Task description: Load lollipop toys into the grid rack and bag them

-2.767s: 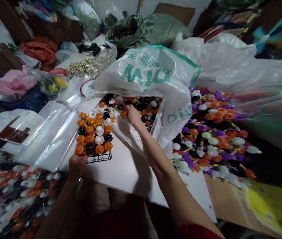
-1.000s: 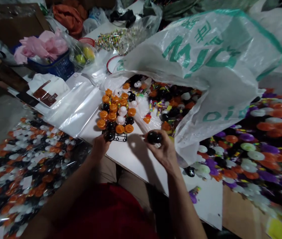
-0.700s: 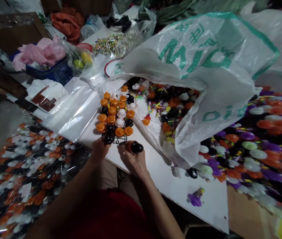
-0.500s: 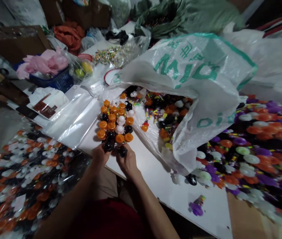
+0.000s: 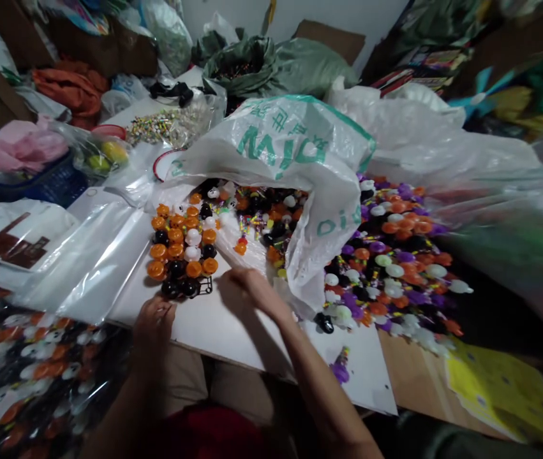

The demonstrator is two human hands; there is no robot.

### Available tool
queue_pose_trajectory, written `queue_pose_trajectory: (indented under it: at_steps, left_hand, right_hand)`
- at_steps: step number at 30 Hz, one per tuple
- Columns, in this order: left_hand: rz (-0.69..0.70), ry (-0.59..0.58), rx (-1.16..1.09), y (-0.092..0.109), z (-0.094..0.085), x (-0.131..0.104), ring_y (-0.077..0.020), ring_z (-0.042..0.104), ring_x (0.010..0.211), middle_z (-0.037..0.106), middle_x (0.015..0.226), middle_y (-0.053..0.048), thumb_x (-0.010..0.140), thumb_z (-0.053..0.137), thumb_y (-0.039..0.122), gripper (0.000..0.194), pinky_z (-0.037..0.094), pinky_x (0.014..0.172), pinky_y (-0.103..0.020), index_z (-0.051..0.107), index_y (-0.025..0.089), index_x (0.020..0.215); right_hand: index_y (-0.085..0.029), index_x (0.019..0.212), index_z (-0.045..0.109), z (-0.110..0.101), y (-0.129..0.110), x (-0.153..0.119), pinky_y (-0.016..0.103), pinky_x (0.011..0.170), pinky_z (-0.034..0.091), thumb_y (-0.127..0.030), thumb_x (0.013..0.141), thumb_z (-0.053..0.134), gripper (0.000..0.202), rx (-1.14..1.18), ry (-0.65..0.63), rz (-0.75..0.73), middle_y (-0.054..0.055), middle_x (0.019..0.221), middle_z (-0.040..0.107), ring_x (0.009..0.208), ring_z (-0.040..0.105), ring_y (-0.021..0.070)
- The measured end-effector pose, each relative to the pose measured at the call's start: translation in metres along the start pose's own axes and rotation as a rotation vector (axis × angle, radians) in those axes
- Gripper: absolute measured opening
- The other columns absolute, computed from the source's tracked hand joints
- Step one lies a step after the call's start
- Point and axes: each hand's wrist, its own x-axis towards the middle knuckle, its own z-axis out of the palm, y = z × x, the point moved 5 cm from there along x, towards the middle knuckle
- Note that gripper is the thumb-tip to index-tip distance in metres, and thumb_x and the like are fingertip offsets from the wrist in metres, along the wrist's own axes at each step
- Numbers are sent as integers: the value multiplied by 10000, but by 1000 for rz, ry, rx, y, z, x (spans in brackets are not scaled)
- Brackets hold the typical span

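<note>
A block of small orange, black and white pumpkin- and skull-like pieces (image 5: 175, 236) stands in rows on the white tabletop. At its front right corner a bare bit of black rack (image 5: 207, 286) shows. My left hand (image 5: 155, 317) is at the front edge of these rows, fingers curled together just below the black pieces; what they hold, if anything, is hidden. To the right of the rack my right hand (image 5: 245, 282) is over the table, its fingers bent and blurred. Beyond it lies an open white plastic bag (image 5: 309, 255) with more such pieces inside.
A heap of colourful pieces (image 5: 390, 261) lies right of the bag. One purple piece (image 5: 341, 370) lies near the front edge. Clear plastic sleeves (image 5: 84, 255) lie left. Bagged pieces (image 5: 36, 357) sit lower left, a blue basket (image 5: 55, 182) behind, yellow sheets (image 5: 510, 389) at right.
Both hands were together at the rack's front with black pieces. Now my right hand has moved away to the right, and black pieces sit in the front row. The view has turned right.
</note>
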Motion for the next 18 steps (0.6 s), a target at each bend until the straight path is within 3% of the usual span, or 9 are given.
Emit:
queue_pose_trajectory:
  at_steps: [2,3,5,6,8,11,15,18]
  left_hand:
    - [79,-15,-15,15,8,-26,-261,678,866,704,944,-109,864,544,334,186,557,803,-416,656,206,939]
    - [131,-121,-48,26,20,-36,-237,677,833,704,924,-90,858,537,307,186,565,784,-394,669,213,949]
    - [192,-336,-128,50,52,-44,-181,663,767,695,908,-61,837,538,251,259,571,733,-330,673,215,1054]
    - [189,-389,-161,61,66,-41,-161,656,759,687,923,-57,827,544,230,335,570,722,-304,648,211,1145]
    - [129,-355,-219,80,85,-23,-142,647,761,668,960,-62,816,558,212,481,567,708,-282,557,194,1297]
    - [63,-248,-329,100,101,7,-153,658,838,656,1057,-92,774,590,187,545,570,717,-280,522,174,1315]
    - [54,-381,-369,106,118,11,-170,660,811,697,887,-51,702,594,129,237,556,746,-276,651,169,928]
    - [-132,-435,-382,85,115,-9,-164,671,715,704,794,-42,768,581,224,121,556,677,-268,652,169,848]
  right_hand:
    - [-158,1143,660,-39,26,11,272,793,463,-65,923,448,319,-255,146,152,117,1091,665,934,626,207]
    - [-154,1179,648,-51,35,21,286,821,463,-63,930,429,344,-369,170,191,147,1180,631,1019,610,229]
    - [-155,1174,651,-59,46,41,291,866,456,-91,940,447,317,-504,103,186,168,1270,577,1138,563,250]
    - [-150,1139,661,-58,48,47,285,873,454,-102,937,468,283,-521,52,170,167,1259,579,1150,555,249]
    - [-134,1087,662,-56,49,43,277,859,453,-100,916,503,235,-480,48,167,157,1188,605,1099,574,236]
    - [-126,1087,641,-51,36,4,263,786,460,-97,860,569,239,-244,112,108,105,1048,653,914,611,194]
    - [-156,1051,668,-40,4,-46,237,739,461,-152,814,650,238,84,-90,-115,35,950,685,812,611,156]
    - [-186,1094,686,-45,-1,-34,224,720,461,-138,804,671,294,108,-352,-185,10,942,694,790,609,146]
